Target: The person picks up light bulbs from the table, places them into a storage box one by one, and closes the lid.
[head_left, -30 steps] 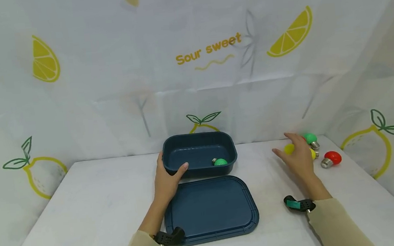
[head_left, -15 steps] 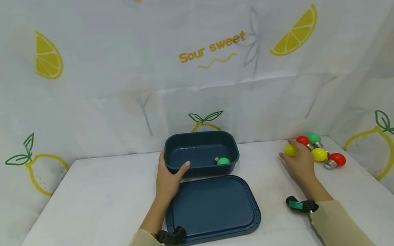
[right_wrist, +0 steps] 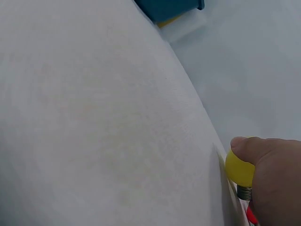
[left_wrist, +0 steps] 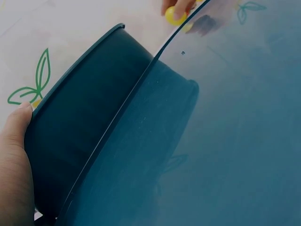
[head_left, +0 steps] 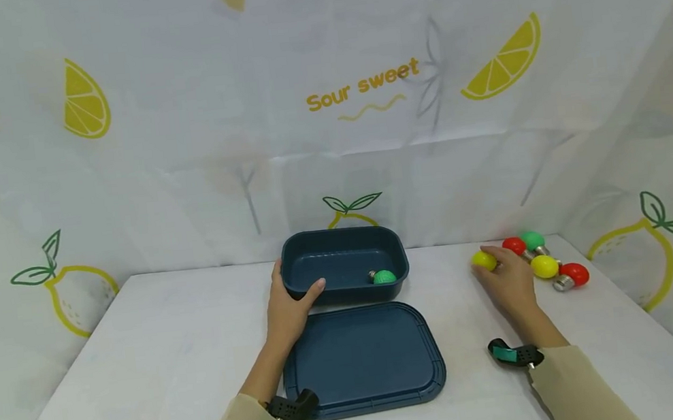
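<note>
At the left end of a dark blue box [head_left: 345, 296], my left hand [head_left: 286, 311] grips the wall, thumb over the front rim. Inside the box lies one green light bulb [head_left: 384, 277] with a metal screw base. To the right, my right hand [head_left: 509, 281] pinches a yellow light bulb [head_left: 483, 261] between thumb and fingers. In the right wrist view the thumb presses on the round part of that yellow bulb [right_wrist: 239, 170], its screw base pointing down. The left wrist view shows the box's outer side [left_wrist: 89, 108] and the left thumb at its rim.
A flat dark blue lid [head_left: 365, 361] lies on the white table in front of the box. Right of my right hand are a red bulb [head_left: 514, 245], a green bulb [head_left: 532, 240], another yellow bulb [head_left: 544, 267] and another red bulb [head_left: 575, 274]. A printed cloth hangs behind.
My right hand has come down to the yellow bulb, taken hold of it and drawn it slightly left, away from the other bulbs. The left hand stays on the box.
</note>
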Available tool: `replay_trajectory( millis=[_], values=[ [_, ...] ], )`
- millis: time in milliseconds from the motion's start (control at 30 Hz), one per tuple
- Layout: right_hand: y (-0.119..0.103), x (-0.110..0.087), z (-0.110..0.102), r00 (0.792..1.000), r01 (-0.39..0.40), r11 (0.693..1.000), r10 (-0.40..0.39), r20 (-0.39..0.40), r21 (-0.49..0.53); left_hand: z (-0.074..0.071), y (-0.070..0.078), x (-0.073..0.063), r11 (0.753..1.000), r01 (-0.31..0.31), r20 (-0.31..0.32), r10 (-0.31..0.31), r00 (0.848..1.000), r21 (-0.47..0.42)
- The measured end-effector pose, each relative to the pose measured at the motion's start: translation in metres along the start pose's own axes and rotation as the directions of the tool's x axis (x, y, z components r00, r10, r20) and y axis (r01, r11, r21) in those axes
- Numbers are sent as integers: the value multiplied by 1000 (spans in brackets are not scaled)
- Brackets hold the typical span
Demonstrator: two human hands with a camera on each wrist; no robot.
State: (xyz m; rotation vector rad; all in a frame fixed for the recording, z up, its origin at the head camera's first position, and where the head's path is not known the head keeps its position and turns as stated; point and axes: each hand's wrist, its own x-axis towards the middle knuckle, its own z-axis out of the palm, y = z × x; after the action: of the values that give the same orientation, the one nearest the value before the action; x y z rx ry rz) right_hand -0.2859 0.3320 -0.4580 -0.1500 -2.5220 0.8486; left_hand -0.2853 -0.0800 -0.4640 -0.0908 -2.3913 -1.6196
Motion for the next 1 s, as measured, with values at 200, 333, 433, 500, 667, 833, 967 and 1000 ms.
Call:
replay_trajectory(
  millis=[200,333,433,500,667,833,967,1000],
  values=[
    [2,-1,2,1000,17,1000,-17,-8,-11,0,1,0,1000,-1,2,1,1000,1],
    [2,-5,6,1000,-2,1000,3,25,-20,-1,1,0,1000,5,9,-5,1000,9],
    [0,-7,9,998,23,1000,-23,54,-2,-2,0,0,1000,6,2,-6,1000,13],
    [-1,-8,11,996,57,998,-58,66,8,-2,0,0,1000,10,-2,-10,1000,11],
    [-5,-8,10,990,117,993,-118,81,17,-3,1,0,1000,13,3,-14,1000,12],
    [-14,-4,9,993,88,993,-94,77,83,-2,2,1,1000,4,-5,-4,1000,7],
    [-33,1,9,990,106,985,-118,81,137,0,0,1,1000,14,-6,-14,1000,19],
    [-39,2,9,988,124,982,-136,79,142,1,-1,1,1000,12,-7,-12,1000,20]
  ],
)
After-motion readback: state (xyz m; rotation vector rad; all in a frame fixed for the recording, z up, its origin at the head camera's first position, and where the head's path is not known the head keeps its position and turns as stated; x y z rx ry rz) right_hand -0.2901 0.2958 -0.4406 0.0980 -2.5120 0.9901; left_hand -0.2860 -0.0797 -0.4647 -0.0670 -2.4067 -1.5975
